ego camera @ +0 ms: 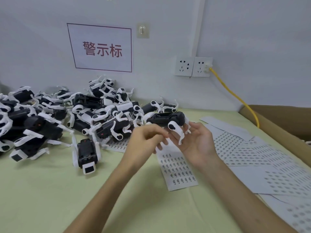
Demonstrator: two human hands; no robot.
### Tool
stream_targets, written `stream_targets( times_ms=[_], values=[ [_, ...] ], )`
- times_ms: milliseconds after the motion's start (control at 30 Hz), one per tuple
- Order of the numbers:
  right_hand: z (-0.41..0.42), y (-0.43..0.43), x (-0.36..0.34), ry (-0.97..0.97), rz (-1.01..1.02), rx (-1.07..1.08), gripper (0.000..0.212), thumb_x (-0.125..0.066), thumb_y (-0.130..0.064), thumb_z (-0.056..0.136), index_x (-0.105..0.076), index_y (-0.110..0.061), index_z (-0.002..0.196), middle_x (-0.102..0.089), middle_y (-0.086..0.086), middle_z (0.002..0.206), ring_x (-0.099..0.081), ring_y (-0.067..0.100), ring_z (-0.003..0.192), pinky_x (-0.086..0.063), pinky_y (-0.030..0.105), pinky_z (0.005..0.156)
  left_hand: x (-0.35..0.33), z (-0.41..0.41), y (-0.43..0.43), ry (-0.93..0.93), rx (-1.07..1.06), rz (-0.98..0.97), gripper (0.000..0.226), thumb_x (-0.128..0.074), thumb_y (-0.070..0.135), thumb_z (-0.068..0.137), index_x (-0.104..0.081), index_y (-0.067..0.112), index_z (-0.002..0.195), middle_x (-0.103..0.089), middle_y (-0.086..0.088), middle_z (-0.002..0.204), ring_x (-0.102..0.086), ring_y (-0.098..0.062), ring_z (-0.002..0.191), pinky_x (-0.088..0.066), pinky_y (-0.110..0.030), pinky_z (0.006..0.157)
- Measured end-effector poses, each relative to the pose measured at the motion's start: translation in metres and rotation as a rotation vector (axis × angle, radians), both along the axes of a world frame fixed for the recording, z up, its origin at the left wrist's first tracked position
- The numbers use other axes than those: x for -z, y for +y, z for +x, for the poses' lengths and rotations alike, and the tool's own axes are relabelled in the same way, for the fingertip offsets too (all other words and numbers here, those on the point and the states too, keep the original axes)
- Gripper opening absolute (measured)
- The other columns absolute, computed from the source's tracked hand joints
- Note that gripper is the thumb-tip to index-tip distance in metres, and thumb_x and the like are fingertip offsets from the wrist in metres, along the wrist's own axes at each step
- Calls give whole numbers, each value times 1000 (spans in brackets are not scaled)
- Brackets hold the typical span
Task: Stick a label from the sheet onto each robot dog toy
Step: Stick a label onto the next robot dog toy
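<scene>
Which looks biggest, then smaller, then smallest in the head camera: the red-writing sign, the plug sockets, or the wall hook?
Largest: sign.
Middle: plug sockets.
Smallest: wall hook.
All sit on the wall, so nearness hardly matters.

I am seeing a robot dog toy (pixel 165 119) showing a black body and white legs, the pile (pixel 50 118) repeating that black-and-white; the label sheet (pixel 178 170) is carrying rows of dark marks on white, the tabletop (pixel 50 190) showing pale green, the cable (pixel 234 95) yellow
</scene>
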State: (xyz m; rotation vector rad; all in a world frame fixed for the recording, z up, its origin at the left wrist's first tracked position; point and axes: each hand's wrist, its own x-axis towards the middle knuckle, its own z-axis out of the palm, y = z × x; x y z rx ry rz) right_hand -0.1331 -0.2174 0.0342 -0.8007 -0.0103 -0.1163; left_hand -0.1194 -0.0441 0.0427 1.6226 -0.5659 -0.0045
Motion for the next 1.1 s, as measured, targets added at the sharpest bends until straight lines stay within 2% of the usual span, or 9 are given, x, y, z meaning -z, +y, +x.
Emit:
stream_targets(
  times_ms=[67, 167, 300, 433, 500, 567, 767, 933, 1100],
  values=[
    [-2, -3, 0, -10, -39, 27, 18, -58, -23, 77, -57, -11, 90, -59, 4, 82, -64, 28, 79, -47, 37, 75, 2, 10, -3, 221, 246, 16, 25, -58, 30, 95, -80, 20, 90, -74, -4, 86, -65, -18, 73, -50, -26, 65],
    [-3, -5, 1, -36, -51, 34, 18, -54, -21, 76, -60, -13, 90, -61, -1, 82, -64, 25, 80, -48, 32, 71, 9, 21, -11, 485, 355, -94, 58, -40, 61, 104, -75, 13, 100, -68, -2, 87, -62, -20, 74, -48, -30, 68],
    [-3, -2, 2, -67, -158, 97, 11, -52, -20, 71, -41, -19, 68, -65, 2, 88, -60, 22, 90, -41, 39, 90, 12, 25, -25, 640, 356, -366, 63, -33, 61, 105, -74, 14, 109, -62, 2, 85, -58, -16, 69, -46, -30, 67],
    [-1, -1, 7, -25, -511, 297, 14, -51, -15, 93, -56, -18, 80, -71, -12, 83, -66, 12, 97, -43, 36, 90, 21, 19, -36, 603, 259, -547, 48, -39, 48, 108, -71, 14, 119, -74, 0, 109, -69, -15, 89, -54, -32, 84],
    [-3, 0, 10, -71, -777, 377, 8, -59, -23, 91, -66, -22, 93, -72, -21, 93, -65, 0, 103, -45, 31, 92, 23, 19, -32, 529, 192, -551, 49, -41, 42, 108, -65, 7, 132, -72, -11, 128, -68, -24, 115, -52, -41, 101],
    [-5, 3, 11, -153, -860, 394, 25, -61, -29, 85, -67, -27, 109, -71, -20, 111, -62, 0, 115, -46, 30, 98, 23, 19, -26, 470, 142, -540, 53, -44, 38, 107, -57, -2, 140, -65, -21, 137, -61, -34, 128, -45, -48, 112],
    [-9, 13, 15, -303, -1146, 412, 48, -80, -26, 85, -60, -33, 128, -65, -22, 125, -55, -4, 121, -40, 13, 95, 24, 12, -18, 438, 122, -569, 55, -58, 36, 96, -61, 0, 136, -68, -19, 133, -64, -32, 126, -54, -37, 101],
    [-8, 4, 14, -290, -1025, 371, 39, -74, -10, 89, -65, -28, 123, -69, -11, 123, -60, 12, 121, -54, 28, 90, 25, 12, -18, 422, 185, -546, 54, -59, 39, 96, -61, 4, 138, -72, -13, 129, -71, -21, 109, -59, -28, 84],
    [-8, 5, 10, -306, -900, 246, 34, -71, -24, 87, -67, -26, 121, -72, -4, 118, -65, 18, 112, -54, 28, 93, 30, 14, -17, 350, 219, -423, 50, -61, 40, 95, -64, 11, 135, -74, -9, 124, -71, -13, 94, -56, -24, 82]
  ],
)
